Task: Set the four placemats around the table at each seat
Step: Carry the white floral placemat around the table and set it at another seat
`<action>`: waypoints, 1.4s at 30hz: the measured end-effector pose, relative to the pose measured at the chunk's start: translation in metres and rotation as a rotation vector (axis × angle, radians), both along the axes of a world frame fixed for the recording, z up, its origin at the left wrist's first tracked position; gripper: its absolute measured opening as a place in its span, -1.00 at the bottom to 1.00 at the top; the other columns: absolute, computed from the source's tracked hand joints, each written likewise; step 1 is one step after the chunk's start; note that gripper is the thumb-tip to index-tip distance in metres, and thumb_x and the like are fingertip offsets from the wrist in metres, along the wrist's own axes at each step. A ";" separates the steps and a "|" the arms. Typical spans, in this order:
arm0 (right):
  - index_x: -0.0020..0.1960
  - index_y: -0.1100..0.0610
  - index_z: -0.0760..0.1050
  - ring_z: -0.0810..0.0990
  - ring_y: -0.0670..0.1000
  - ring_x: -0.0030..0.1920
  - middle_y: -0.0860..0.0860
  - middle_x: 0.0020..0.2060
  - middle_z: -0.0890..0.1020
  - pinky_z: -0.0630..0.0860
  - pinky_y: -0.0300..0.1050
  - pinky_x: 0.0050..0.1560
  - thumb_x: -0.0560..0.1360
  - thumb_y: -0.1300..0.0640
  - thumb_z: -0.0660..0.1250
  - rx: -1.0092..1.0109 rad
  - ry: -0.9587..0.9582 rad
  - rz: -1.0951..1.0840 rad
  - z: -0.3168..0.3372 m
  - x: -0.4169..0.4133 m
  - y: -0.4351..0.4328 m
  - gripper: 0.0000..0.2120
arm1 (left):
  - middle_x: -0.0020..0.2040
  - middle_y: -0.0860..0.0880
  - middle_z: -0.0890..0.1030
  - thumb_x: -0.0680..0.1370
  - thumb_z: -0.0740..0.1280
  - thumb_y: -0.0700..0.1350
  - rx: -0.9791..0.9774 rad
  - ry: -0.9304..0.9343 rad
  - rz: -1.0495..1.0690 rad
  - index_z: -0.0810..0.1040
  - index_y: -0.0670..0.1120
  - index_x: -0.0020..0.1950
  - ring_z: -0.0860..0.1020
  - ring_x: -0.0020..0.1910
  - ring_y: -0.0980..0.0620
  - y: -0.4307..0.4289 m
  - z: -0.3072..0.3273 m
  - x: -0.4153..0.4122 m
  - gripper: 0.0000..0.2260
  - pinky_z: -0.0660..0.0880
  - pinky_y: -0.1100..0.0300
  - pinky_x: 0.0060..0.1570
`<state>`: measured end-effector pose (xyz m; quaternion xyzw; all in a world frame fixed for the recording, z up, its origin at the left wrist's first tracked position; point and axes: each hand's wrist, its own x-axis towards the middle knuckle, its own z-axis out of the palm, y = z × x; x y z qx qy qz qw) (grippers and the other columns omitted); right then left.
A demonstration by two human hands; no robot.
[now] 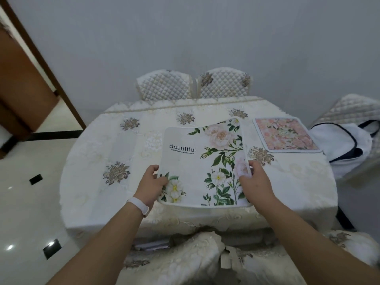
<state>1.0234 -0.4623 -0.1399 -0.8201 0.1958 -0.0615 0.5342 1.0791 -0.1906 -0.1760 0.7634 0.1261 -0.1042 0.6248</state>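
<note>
A white placemat [197, 161] printed with green leaves, pale flowers and the word "Beautiful" is over the near middle of the table [92, 153], its far right corner curling up. My left hand [153, 185] grips its near left edge. My right hand [256, 181] pinches its right edge; whether more mats lie under it I cannot tell. A second placemat [285, 134] with a pink flower print lies flat at the table's far right. The table wears a cream embroidered cloth.
Two quilted chair backs [164, 85] [225, 83] stand at the far side against the grey wall. Another chair [353, 109] at the right holds a white bag [343, 142] with dark trim. A cushioned chair [205, 260] is right below me. A brown door frame [41, 64] is at the left.
</note>
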 end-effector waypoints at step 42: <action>-0.06 -0.13 0.42 0.68 0.06 -0.17 -0.03 -0.11 0.66 0.64 0.08 -0.10 0.55 0.17 0.26 0.084 0.037 0.613 -0.010 -0.074 0.437 -0.82 | -0.05 -0.18 0.66 0.48 0.26 -0.37 -0.048 -0.067 0.655 0.47 -0.05 0.11 0.66 -0.13 -0.14 0.422 0.019 -0.260 -0.71 0.58 0.04 -0.20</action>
